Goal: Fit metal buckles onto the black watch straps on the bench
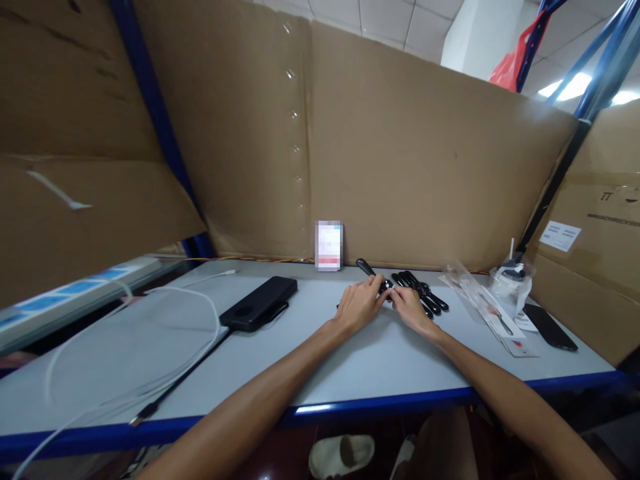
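My left hand (pixel 361 303) and my right hand (pixel 409 305) meet over the middle of the table, both with bent fingers closed around a small black-handled tool (pixel 365 267). Its glossy handle sticks out past the left fingers, toward the back panel. The fingers cover most of the working end, so its exact kind does not show. Just beyond and to the right of my right hand lies a group of similar black-handled tools (pixel 436 299), several of them side by side. A few of those are partly hidden behind the right hand.
Flat clear packages (pixel 493 317) lie on the right, beside a plastic-wrapped white item (pixel 510 283) and a black phone (pixel 550 327). A lit screen (pixel 329 247) leans on the cardboard back wall (pixel 390 160). Left are a black power bank (pixel 260 303) and looping white cables (pixel 217 313).
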Tool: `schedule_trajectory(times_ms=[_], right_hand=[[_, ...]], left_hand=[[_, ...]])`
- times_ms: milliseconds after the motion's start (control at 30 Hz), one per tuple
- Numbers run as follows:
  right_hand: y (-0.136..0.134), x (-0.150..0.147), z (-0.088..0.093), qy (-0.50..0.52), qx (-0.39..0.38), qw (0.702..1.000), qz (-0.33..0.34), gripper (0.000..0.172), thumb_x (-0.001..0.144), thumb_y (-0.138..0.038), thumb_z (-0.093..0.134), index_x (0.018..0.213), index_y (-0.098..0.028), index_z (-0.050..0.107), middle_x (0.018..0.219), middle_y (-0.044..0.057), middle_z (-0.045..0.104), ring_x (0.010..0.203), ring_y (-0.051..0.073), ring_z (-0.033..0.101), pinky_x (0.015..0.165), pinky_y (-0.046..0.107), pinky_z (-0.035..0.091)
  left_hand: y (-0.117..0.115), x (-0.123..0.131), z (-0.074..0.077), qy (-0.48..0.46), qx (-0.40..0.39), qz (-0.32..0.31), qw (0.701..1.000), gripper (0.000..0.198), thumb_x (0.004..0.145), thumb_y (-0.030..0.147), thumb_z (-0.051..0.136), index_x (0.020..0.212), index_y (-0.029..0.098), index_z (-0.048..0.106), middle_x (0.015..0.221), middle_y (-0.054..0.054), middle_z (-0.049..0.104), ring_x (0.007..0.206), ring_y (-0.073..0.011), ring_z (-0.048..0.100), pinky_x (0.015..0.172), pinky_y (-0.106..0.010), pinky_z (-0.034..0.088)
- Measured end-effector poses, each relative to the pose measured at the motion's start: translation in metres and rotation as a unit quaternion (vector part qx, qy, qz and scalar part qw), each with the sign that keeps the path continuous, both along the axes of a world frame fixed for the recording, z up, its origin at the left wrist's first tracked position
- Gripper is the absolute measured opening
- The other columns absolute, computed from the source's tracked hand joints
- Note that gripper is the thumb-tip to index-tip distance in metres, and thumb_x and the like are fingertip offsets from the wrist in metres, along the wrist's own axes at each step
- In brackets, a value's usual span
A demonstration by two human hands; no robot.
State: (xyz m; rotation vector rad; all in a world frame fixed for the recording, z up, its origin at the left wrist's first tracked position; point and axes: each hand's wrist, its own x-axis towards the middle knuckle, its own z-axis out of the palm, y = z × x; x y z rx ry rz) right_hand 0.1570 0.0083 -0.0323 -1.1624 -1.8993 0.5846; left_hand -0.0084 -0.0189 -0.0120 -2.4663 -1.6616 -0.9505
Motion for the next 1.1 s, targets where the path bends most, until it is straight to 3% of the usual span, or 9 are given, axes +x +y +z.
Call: schedule_trajectory(times_ms=[367,733,833,967,1100], right_hand=[[0.001,0.0,0.0,-0.037,0.011,0.999,-0.005,0.037,0.098,-0.029,0.05,0.063,-0.019,0.06,0.064,0.005,0.066,0.064,0.019,0.058,0.065,0.028,0.038],[0.001,0.0,-0.001,-0.038,0.001,0.999,0.024,0.042,0.099,-0.033,0.048,0.061,-0.02,0.059,0.058,0.003,0.061,0.06,0.018,0.057,0.062,0.028,0.035],[0.001,0.001,-0.003,-0.05,0.01,0.998,0.034,0.039,0.097,-0.029,0.049,0.06,-0.02,0.057,0.059,0.003,0.062,0.06,0.018,0.056,0.061,0.028,0.033],[0.003,0.003,-0.003,-0.049,0.012,0.999,0.015,0.039,0.097,-0.029,0.048,0.06,-0.02,0.056,0.06,0.004,0.062,0.06,0.018,0.055,0.061,0.028,0.033],[0.003,0.003,-0.002,-0.061,0.012,0.998,0.004,0.037,0.097,-0.026,0.048,0.061,-0.019,0.057,0.065,0.005,0.066,0.064,0.018,0.058,0.063,0.027,0.035]], left_hand=[[-0.004,0.003,0.002,0.071,-0.029,-0.002,0.997,0.022,0.102,0.029,0.038,0.111,0.02,0.056,0.11,-0.013,0.068,0.089,-0.0251,0.069,0.073,-0.031,0.042],[0.0,-0.007,0.001,0.131,0.017,-0.053,0.99,0.029,0.095,0.014,0.042,0.106,0.024,0.066,0.108,-0.011,0.065,0.086,-0.0239,0.067,0.066,-0.031,0.039],[-0.001,-0.008,0.003,0.103,0.022,-0.033,0.994,0.027,0.098,0.021,0.04,0.107,0.023,0.065,0.106,-0.011,0.065,0.088,-0.0247,0.066,0.066,-0.032,0.039],[0.0,-0.005,0.003,0.061,0.039,0.007,0.997,0.032,0.101,0.043,0.041,0.112,0.02,0.06,0.109,-0.013,0.067,0.091,-0.0277,0.067,0.067,-0.033,0.04],[0.001,-0.004,0.0,0.072,0.027,0.007,0.997,0.028,0.101,0.041,0.042,0.107,0.02,0.06,0.109,-0.012,0.068,0.091,-0.0264,0.068,0.068,-0.032,0.04]])
